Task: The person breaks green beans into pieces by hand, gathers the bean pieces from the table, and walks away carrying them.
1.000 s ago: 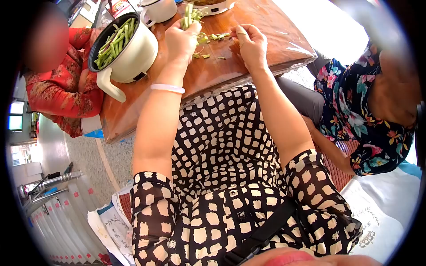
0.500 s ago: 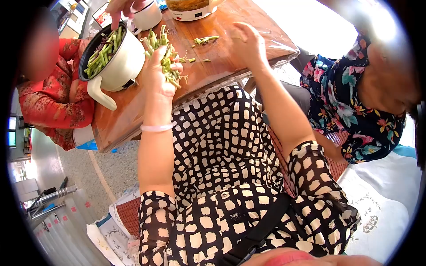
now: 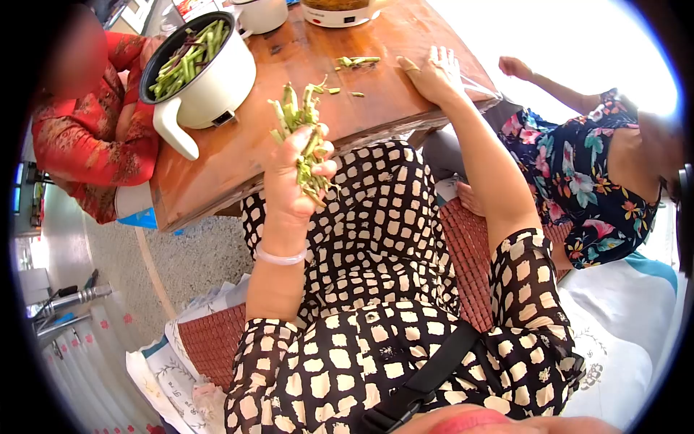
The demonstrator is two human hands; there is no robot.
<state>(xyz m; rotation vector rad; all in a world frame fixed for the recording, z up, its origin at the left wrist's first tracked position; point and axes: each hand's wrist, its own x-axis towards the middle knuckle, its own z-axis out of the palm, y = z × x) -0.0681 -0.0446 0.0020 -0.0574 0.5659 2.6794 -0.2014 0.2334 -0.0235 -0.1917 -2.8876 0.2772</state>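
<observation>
My left hand (image 3: 293,177) is wrapped round a bunch of green bean pieces (image 3: 307,134), raised over my lap just off the table's front edge. My right hand (image 3: 436,76) lies on the table's right side with its fingers spread, holding nothing. Between the two hands, farther back on the wooden table (image 3: 289,65), rests a small pile of green pieces (image 3: 357,62), with a few loose bits nearer me. At the left stands a cream pot (image 3: 217,90) with a long handle, filled with cut green beans (image 3: 189,61).
Behind the pot are a white mug (image 3: 262,14) and a white electric cooker (image 3: 337,14). A person in red (image 3: 94,152) sits at the left with arms on the table. Another person in a floral top (image 3: 571,163) sits at the right, one arm stretched towards the table.
My left hand has moved right and towards me from beside the pot, still holding the beans. My right hand has come down onto the table. Another person's hand has left the pot.
</observation>
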